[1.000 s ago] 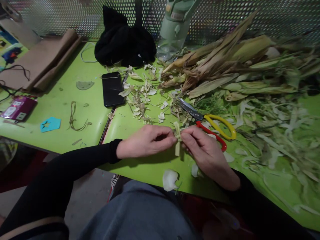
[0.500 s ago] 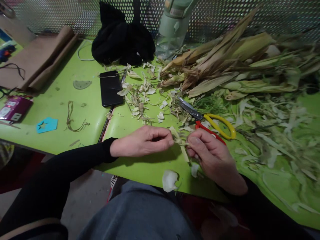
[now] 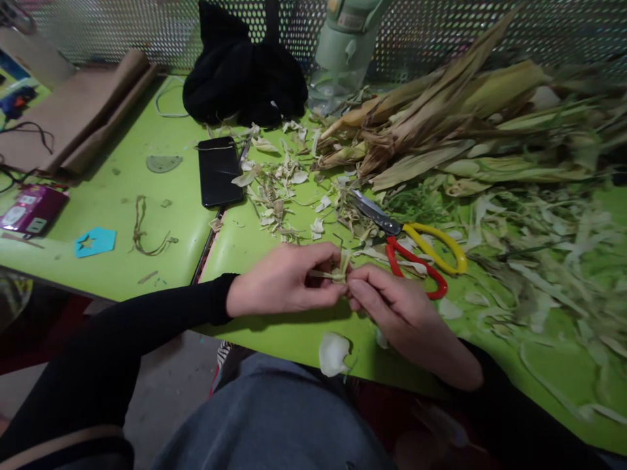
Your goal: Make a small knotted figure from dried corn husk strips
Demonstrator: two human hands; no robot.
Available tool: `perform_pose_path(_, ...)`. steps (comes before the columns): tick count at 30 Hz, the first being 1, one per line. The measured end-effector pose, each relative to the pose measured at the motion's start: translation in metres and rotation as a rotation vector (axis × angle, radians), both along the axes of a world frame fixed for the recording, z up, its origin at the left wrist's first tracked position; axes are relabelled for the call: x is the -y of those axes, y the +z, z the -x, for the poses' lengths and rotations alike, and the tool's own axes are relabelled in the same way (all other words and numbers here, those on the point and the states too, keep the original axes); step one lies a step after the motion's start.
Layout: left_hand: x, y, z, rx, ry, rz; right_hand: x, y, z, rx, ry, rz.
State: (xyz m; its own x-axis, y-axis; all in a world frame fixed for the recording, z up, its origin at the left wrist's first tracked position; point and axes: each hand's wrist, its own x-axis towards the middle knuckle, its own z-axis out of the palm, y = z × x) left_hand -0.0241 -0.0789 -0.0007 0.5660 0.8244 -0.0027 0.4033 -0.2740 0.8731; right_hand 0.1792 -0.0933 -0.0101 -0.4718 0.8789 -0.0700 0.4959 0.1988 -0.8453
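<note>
Between my two hands is a small knotted piece of pale corn husk, its thin strips sticking up and out to the left. My left hand pinches it with thumb and forefinger around its left side. From the right, my right hand grips its other end between thumb and fingers, the fingertips close to those of the left. Scissors with one yellow and one red handle lie just beyond my right hand, blades pointing away to the left. A white curled husk piece rests at the table's near edge.
A heap of dry corn husks covers the back right, with shredded strips nearer. Behind stand a clear bottle and black cloth. A phone, protractor and blue star-cut card lie left.
My hands have come closer together. The left has turned and wraps more around the husk piece, while the right has shifted left, uncovering the scissors' red handle.
</note>
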Motion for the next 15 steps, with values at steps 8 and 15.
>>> perform_pose_path(8,0.0035,-0.0005,0.0013,-0.085,-0.119,-0.075,-0.0001,0.0035,0.001,-0.017,0.074,-0.021)
perform_pose_path(15,0.0041,0.0048,0.0012,-0.028,-0.053,-0.027,0.0024,0.0066,-0.001,-0.085,0.085,0.081)
